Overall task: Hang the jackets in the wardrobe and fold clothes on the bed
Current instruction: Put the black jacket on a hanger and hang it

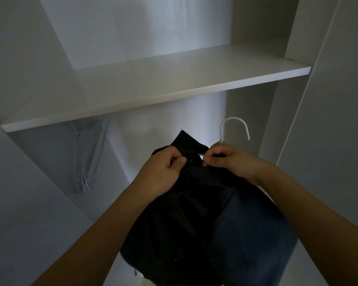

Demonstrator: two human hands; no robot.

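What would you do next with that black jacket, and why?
Probably finish fastening the collar, then lift the white hanger up under the shelf. Both hands, left and right, pinch the black jacket at its neck, already on the hanger.

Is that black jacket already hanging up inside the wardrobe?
No. The black jacket is in both hands, left hand and right hand, with the white hanger hook free below the shelf.
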